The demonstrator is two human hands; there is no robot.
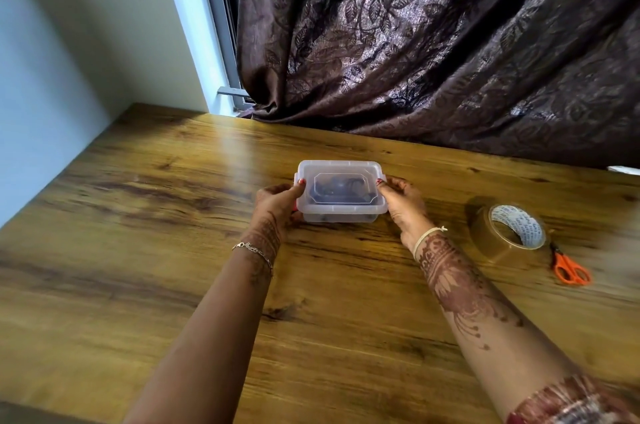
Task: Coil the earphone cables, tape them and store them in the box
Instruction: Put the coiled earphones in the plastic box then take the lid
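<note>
While the box (341, 191) is sitting on the bench (138, 215) with its clear lid on, dark coiled earphone cables (337, 189) are showing through the plastic inside it. Each hand is gripping one short end: the left hand (277, 203) and the right hand (403, 203) are both clamping their fingers (300, 184) over the red side latches. To close it well, I judge both latches should be pressed evenly until seated, keeping the box flat. Well off to the right, a tape roll (507, 233) and orange scissors (569, 269) are lying unused.
</note>
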